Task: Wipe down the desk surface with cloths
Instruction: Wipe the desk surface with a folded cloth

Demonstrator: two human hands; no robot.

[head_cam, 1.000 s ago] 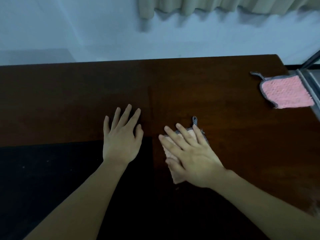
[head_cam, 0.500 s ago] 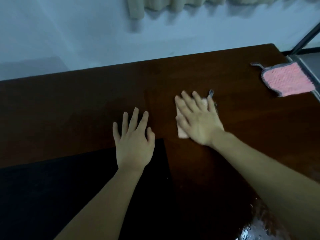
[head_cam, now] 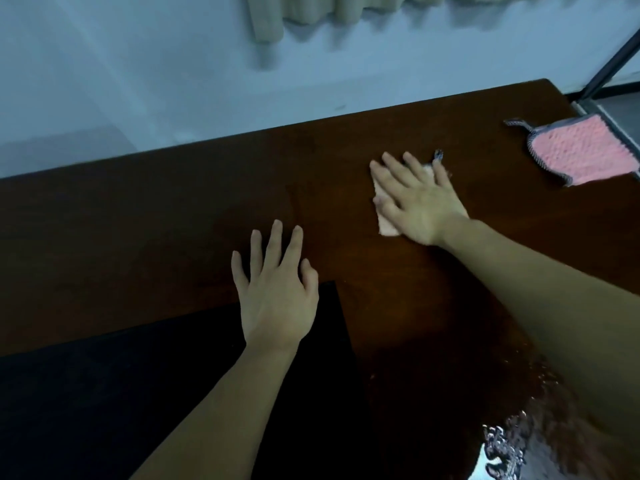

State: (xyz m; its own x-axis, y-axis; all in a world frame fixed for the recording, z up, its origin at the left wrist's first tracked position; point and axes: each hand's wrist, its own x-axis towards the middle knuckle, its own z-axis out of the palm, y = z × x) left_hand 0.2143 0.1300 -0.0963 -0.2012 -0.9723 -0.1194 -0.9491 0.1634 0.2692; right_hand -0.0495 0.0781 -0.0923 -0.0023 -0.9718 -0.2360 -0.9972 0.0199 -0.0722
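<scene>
My right hand (head_cam: 417, 199) lies flat, fingers spread, pressing a pale pink cloth (head_cam: 387, 226) onto the dark brown desk (head_cam: 173, 220) right of centre; most of the cloth is hidden under the palm, its grey loop poking out past the fingertips. My left hand (head_cam: 275, 289) rests flat on the desk with fingers apart and nothing in it, at the edge of a black mat. A second pink cloth (head_cam: 585, 150) with grey trim and a loop lies at the desk's far right edge.
A black mat (head_cam: 121, 393) covers the near left part of the desk. The wall runs behind the far edge, with a curtain hem (head_cam: 311, 12) above. A dark metal frame (head_cam: 613, 53) stands at the right corner. A glossy reflection (head_cam: 502, 452) shows bottom right.
My right hand has slid the cloth away from me and to the right across the desk. My left hand has stayed flat near the mat's edge.
</scene>
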